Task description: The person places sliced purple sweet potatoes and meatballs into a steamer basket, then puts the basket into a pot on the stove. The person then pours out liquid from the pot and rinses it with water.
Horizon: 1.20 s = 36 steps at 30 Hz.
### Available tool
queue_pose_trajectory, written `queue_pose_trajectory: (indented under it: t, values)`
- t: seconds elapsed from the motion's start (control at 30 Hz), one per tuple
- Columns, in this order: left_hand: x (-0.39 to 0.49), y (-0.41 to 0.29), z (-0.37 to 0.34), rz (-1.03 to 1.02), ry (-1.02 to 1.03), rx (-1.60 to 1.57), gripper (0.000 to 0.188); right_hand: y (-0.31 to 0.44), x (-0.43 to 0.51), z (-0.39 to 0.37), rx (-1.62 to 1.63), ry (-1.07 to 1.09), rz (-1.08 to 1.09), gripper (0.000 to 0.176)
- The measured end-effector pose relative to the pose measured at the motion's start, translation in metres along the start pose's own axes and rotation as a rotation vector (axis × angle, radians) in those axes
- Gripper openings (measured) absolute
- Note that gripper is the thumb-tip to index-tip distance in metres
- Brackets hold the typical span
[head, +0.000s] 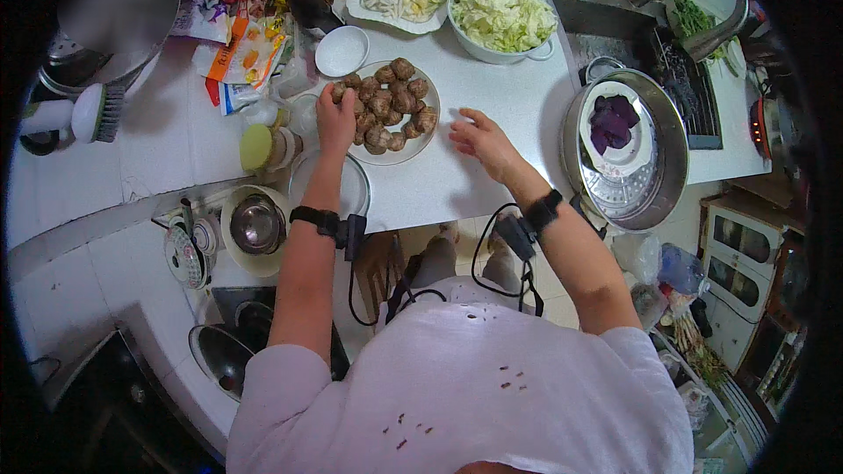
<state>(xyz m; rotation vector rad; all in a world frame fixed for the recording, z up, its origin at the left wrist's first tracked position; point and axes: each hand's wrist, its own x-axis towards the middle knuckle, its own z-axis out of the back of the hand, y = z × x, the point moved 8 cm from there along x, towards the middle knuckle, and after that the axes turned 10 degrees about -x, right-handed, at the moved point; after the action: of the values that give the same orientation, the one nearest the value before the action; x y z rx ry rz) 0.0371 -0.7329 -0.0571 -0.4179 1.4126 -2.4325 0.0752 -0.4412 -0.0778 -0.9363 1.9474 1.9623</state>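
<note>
A white plate (429,133) on the counter bears a heap of brown, ringed taro corms (380,104). At its left edge, my left hand (336,120) has thumb and fingers around a small taro corm (338,91). My right hand (482,145) hovers just right of the plate, fingers apart and holding nothing. Behind the plate stands a small white bowl (342,51). A round glass lid or dish (359,192) lies near the counter's front edge, partly hidden under my left forearm.
Cut cabbage fills a white colander (507,56); a white dish (421,27) of shredded vegetables stands beside it. Right, a steel steamer pot (672,191) holds a plate of purple slices (614,124) near the sink (596,20). Jars (258,147), bottles (309,6) and packets crowd the left.
</note>
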Motion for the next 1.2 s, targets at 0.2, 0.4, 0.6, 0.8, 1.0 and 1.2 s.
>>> queue_pose_trajectory:
  t: [0.2,0.4,0.6,0.8,1.0,1.2]
  values:
    - [0.005,0.013,-0.007,0.056,-0.011,-0.144,0.052,0.0,0.049,-0.038,0.126,0.184,-0.088,0.046]
    - [-0.002,0.003,-0.011,0.077,-0.018,-0.131,0.043,0.008,0.049,-0.037,-0.03,0.087,-0.1,0.041]
    - [-0.018,-0.034,-0.012,-0.029,-0.022,-0.167,0.037,0.026,0.014,-0.032,0.03,0.084,0.0,0.05]
    - [-0.035,-0.112,-0.039,-0.131,0.145,-0.256,0.035,0.049,-0.037,0.007,0.069,0.078,0.11,0.049]
    - [-0.084,-0.225,-0.093,-0.359,0.266,-0.294,0.034,0.064,-0.098,0.101,0.213,-0.079,0.378,0.046]
    - [-0.143,-0.301,-0.181,-0.377,0.409,-0.406,0.036,0.063,-0.165,0.225,0.246,-0.184,0.418,0.051]
